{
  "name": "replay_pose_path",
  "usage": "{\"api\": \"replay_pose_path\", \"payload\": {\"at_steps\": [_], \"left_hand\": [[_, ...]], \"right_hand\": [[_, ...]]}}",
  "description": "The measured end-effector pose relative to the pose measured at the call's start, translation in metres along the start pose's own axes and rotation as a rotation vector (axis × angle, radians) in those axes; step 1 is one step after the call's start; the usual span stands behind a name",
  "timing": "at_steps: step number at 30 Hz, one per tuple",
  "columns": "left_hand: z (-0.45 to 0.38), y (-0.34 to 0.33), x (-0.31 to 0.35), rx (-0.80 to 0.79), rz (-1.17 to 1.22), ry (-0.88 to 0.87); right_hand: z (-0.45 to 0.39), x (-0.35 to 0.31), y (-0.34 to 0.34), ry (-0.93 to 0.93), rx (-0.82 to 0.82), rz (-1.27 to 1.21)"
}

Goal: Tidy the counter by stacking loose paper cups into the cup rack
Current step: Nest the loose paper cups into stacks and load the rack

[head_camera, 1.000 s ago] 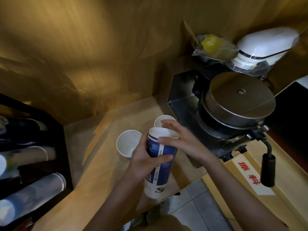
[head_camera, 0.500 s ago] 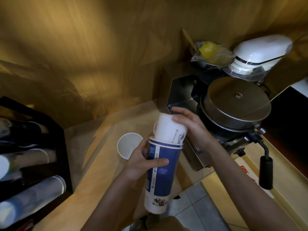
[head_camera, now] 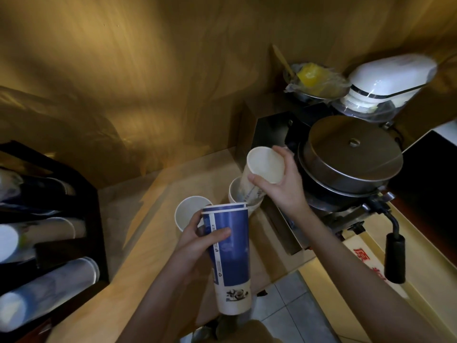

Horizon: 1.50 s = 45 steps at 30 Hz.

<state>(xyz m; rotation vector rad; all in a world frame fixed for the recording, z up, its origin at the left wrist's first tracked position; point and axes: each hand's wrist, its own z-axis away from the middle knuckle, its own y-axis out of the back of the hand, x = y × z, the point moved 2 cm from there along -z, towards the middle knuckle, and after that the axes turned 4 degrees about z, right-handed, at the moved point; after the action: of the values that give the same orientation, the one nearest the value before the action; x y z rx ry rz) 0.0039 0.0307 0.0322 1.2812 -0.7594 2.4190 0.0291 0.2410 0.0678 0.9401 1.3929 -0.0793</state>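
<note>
My left hand (head_camera: 200, 240) grips a tall stack of blue and white paper cups (head_camera: 228, 258), held upright above the counter's front edge. My right hand (head_camera: 279, 186) holds a single white paper cup (head_camera: 264, 165), tilted with its mouth towards me, above and to the right of the stack. Under that cup another white cup (head_camera: 236, 194) stands on the wooden counter (head_camera: 138, 243). A third white cup (head_camera: 188, 211) stands just left of the stack, partly hidden by my left hand. The black cup rack (head_camera: 49, 246) with lying rows of cups is at the far left.
A steel machine with a round lid (head_camera: 348, 154) and a black-handled lever (head_camera: 394, 258) fills the right side. Behind it sit a white appliance (head_camera: 388, 80) and a bowl under plastic wrap (head_camera: 314, 80). A wooden wall rises behind the counter; tiled floor shows below.
My right hand has lifted the white cup off the top of the stack, up and to the right, and turned its mouth towards me. The stack has tilted slightly in my left hand.
</note>
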Motion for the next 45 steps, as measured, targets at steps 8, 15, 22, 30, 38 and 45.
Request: {"api": "replay_pose_path", "payload": {"at_steps": [8,15,22,30,38,45], "left_hand": [[0.003,0.001,0.001,0.037,-0.015,-0.03],[0.005,0.005,0.002,0.086,-0.012,-0.042],[0.009,0.003,0.012,0.123,-0.059,-0.144],[0.018,0.008,0.031,0.122,-0.133,-0.241],[0.02,0.019,0.043,0.027,-0.048,-0.188],[0.027,0.034,0.024,-0.07,-0.052,-0.094]], "right_hand": [[-0.006,0.032,-0.04,0.0,-0.157,0.269],[-0.002,0.052,-0.051,0.043,-0.302,0.474],[0.015,-0.014,-0.044,-0.085,-0.405,-0.085],[0.021,-0.05,-0.057,-0.088,-0.643,-0.207],[0.009,-0.061,-0.063,-0.097,-0.557,-0.314],[-0.013,-0.065,-0.045,-0.134,-0.394,-0.445]]}}
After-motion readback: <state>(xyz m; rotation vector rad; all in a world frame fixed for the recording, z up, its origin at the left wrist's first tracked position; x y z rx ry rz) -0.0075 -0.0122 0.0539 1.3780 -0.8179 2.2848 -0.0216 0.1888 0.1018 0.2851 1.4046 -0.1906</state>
